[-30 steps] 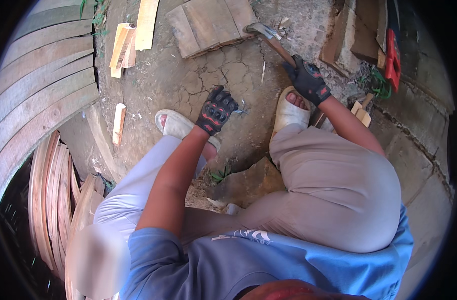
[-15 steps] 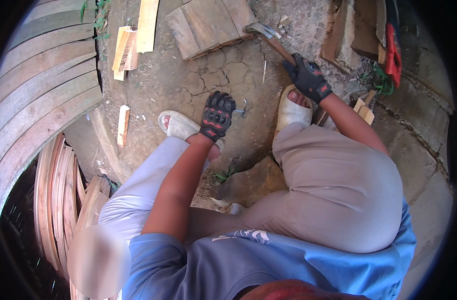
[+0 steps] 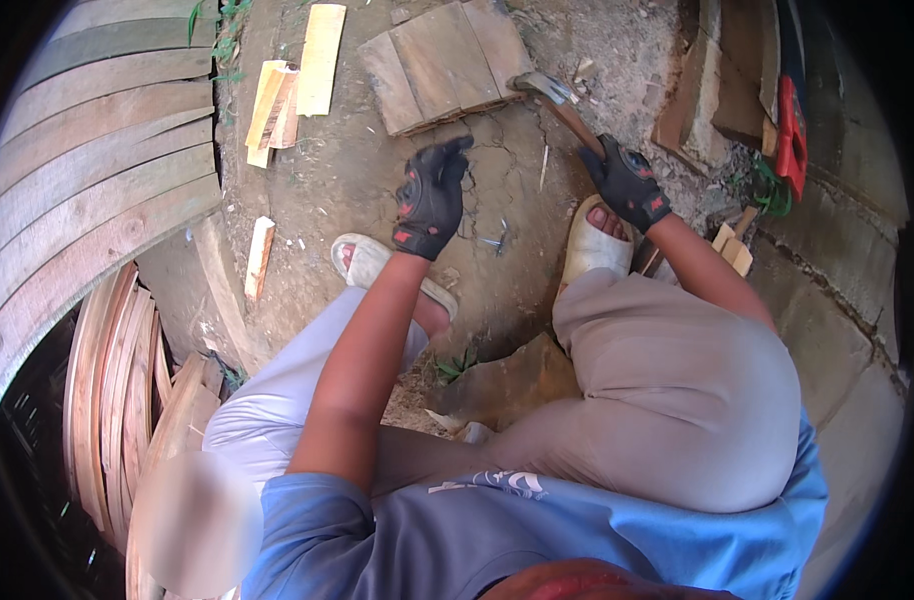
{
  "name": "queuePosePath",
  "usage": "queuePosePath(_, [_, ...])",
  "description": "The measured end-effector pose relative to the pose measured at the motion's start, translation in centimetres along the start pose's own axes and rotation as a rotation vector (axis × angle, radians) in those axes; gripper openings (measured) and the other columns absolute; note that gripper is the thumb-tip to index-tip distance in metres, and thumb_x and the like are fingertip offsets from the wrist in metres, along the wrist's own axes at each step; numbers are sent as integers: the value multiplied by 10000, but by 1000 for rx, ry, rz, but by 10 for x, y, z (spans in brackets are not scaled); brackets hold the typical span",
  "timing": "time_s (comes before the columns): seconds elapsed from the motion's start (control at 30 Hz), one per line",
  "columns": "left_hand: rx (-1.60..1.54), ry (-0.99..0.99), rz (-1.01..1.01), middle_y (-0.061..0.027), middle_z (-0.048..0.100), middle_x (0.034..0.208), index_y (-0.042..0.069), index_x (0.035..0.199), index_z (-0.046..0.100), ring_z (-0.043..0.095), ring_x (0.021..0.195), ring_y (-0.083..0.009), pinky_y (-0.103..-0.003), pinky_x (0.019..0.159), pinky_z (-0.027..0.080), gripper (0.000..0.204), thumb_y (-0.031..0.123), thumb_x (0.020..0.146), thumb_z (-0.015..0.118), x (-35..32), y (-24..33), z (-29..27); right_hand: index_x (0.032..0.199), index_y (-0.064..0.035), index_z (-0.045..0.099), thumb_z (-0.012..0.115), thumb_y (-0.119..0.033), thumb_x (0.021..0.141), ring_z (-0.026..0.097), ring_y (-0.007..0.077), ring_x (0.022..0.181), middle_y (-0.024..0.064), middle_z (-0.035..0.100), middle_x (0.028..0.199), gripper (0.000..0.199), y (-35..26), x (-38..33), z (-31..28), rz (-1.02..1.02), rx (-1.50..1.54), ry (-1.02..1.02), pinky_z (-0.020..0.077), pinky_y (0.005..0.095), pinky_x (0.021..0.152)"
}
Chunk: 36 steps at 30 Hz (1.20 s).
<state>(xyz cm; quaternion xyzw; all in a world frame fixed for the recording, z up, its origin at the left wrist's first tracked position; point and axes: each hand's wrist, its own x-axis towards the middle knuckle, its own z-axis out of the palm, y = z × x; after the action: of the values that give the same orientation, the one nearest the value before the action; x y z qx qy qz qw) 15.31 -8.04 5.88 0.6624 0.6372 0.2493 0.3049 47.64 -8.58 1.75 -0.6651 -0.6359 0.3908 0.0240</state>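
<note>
My right hand (image 3: 627,183), in a black glove, grips the wooden handle of a claw hammer (image 3: 575,125). The hammer's metal head rests at the near right corner of a panel of joined wooden boards (image 3: 445,62). Off to the left, my gloved left hand (image 3: 432,200) is raised just short of the panel's near edge, its thumb and fingers apart and nothing visible between them. A few nails (image 3: 497,238) lie on the cracked ground, to the right of my left wrist.
Loose wood strips (image 3: 322,60) and offcuts (image 3: 260,258) lie on the left. Curved planking (image 3: 97,150) fills the far left, with bundled slats (image 3: 112,400) below. On the right are timber pieces (image 3: 692,90) and a red-handled tool (image 3: 791,140). My sandalled feet stand either side.
My left hand has moved forward from above the ground beside the nails toward the panel, and its fingers have opened. The right hand still holds the hammer at the panel's corner.
</note>
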Motion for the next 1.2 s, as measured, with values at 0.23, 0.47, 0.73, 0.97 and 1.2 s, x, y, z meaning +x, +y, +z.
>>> queuePosePath(0.23, [-76,43,-77,-129,763,1104,131,1113,780,701,1096,-307,-420,976,523,226,258,928,755,82,25,-15,1274,-48,611,534,-456,1079,675,506,962,294,706,1009,459,11,-4,8,-81,31,77,524,554,858])
queuePosePath(0.47, [-18,239,-32,-118,761,1060,135,968,810,649,1168,-344,-452,1031,493,160,235,844,800,94,-19,18,1255,-29,600,524,-518,1065,678,507,971,297,710,1029,530,-3,-9,-1,-2,69,39,529,557,856])
queuePosePath(0.73, [50,284,31,-134,756,1124,125,1032,798,621,1242,-372,-481,1085,461,190,261,900,777,92,-33,33,1230,-30,610,517,-530,1065,677,505,966,298,708,1026,535,2,-5,-1,-11,43,8,525,562,851])
queuePosePath(0.97, [25,299,31,-149,754,1113,100,1031,793,628,1228,-374,-474,1075,468,197,248,903,777,93,-33,31,1208,-25,622,518,-511,1067,674,505,974,299,707,1025,516,1,-6,0,-17,40,19,524,559,858])
queuePosePath(1.2, [0,317,34,-113,765,1053,137,968,803,647,1147,-366,-477,1026,489,144,241,871,784,95,-29,30,1237,-39,619,561,-476,1069,686,473,907,258,709,946,472,5,-5,2,-28,24,37,526,525,811])
